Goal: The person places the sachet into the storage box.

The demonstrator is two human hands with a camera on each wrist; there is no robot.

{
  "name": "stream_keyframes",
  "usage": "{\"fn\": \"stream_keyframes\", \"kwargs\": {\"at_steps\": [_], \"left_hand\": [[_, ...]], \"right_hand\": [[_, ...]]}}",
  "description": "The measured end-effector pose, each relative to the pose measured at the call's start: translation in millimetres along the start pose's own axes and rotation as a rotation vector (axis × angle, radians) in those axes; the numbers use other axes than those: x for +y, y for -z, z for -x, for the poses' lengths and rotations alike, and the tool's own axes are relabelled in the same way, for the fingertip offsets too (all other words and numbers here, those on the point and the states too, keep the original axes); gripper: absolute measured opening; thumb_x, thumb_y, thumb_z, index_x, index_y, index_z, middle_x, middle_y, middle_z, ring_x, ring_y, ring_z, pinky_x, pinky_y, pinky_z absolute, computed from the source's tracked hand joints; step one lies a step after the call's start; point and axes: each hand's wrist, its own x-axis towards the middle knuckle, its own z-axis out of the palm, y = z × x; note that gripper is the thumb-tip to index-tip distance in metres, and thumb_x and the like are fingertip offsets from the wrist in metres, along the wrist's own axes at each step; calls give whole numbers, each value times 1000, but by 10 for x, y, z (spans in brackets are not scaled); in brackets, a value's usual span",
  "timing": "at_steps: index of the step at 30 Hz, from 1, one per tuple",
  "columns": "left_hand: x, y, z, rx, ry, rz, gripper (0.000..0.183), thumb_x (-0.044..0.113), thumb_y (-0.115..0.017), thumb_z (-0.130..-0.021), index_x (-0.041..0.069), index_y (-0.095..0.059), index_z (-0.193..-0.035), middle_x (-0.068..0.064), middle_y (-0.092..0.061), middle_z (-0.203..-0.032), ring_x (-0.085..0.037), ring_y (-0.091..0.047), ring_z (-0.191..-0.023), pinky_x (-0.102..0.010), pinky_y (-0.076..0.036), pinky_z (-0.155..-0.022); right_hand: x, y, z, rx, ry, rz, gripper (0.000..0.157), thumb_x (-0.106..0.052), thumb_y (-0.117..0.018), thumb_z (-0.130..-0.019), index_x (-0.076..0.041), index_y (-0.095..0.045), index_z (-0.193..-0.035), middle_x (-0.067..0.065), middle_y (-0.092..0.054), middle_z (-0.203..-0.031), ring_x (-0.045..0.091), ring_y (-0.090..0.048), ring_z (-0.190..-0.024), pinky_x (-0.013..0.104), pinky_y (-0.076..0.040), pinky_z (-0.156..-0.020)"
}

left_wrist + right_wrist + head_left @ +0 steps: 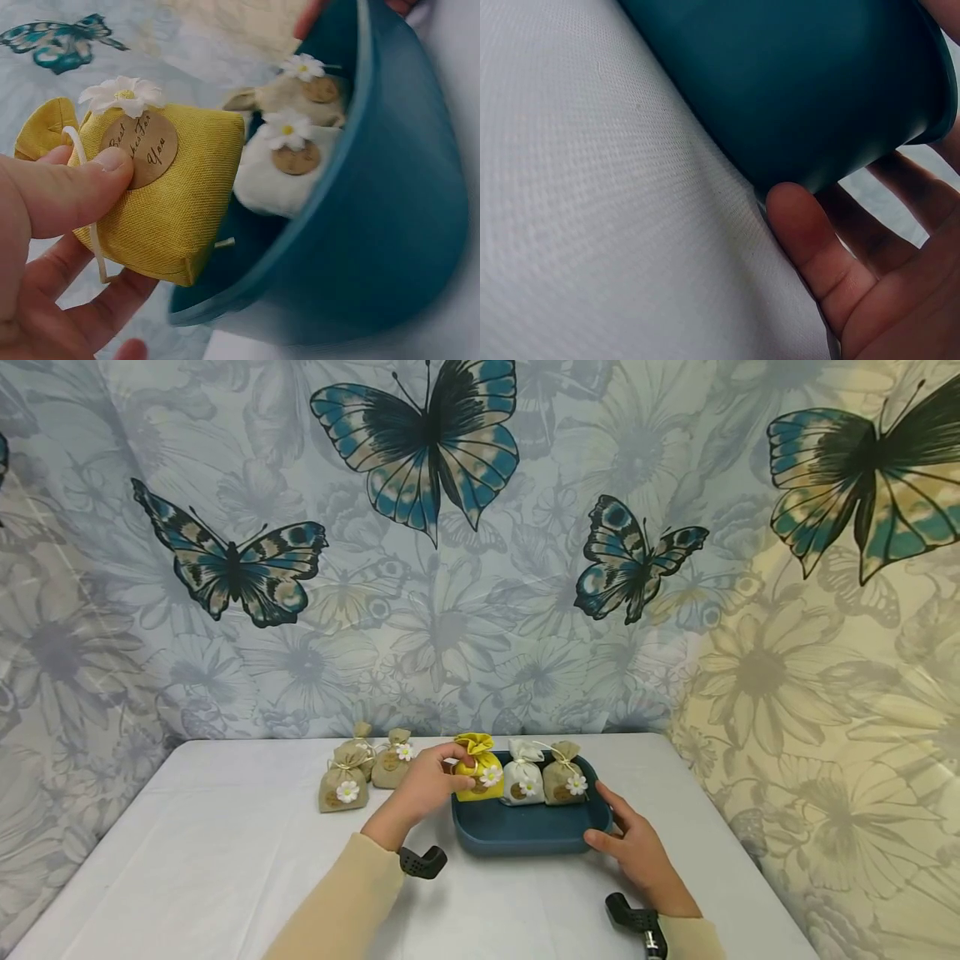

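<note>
Yellow bag (180,217) at the left end of the blue tray (528,843), pinched between thumb and fingers of the left hand (426,787); contact with the tray's floor not clear from these views. Within the tray, toward its far side, a white bag (521,778) and a brown bag (558,783), side by side; outside the tray's left end, loose bags (344,777) in a cluster.

For sound placing, probably best: lower base first, upright, close beside the white bag, with flower (124,97) and round label (156,142) facing the tray's near side. Avoid scraping the tray's left rim; release only with the base flat, without dragging the cord (97,251). Brace the tray from its opposite end against sliding.

Left hand: thumb over the label's edge, fingers behind and beneath, forearm slanting from nearer than the tray's left end. Right hand (637,850): gripping the tray's right end, thumb at the near corner, fingers spread toward the far side.
</note>
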Motion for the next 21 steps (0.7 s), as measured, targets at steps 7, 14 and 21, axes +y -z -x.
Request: {"fn": "stream_keyframes", "kwargs": {"at_steps": [7, 14, 21], "left_hand": [[-68, -143, -137, -14, -13, -115, 16, 9, -77, -88, 19, -69, -96, -3, -62, -90, -21, -48, -68, -33, -43, -59], [-111, -220, -190, 18, -43, -318, 17, 14, -80, -86, 24, -69, -94, 5, -64, -92, -19, -55, -78, -37, -46, -69], [-151, -244, -213, -21, -119, -489, 15, 19, -81, -85, 27, -71, -94, 8, -65, -103, -22, -60, -105, -50, -32, -103]], "right_hand": [[13, 3, 2, -1, 9, 7, 79, -15, -77, -89, -9, -35, -156, 21, -30, -157, 47, -27, -140, 62, -31, -105], [8, 7, 4, -4, 16, -5, 79, -14, -77, -89, -11, -35, -156, 20, -31, -157, 47, -28, -140, 61, -32, -104], [8, 3, -1, -2, 22, -6, 80, -13, -77, -89, -10, -34, -156, 21, -30, -157, 48, -27, -140, 61, -32, -104]]}}
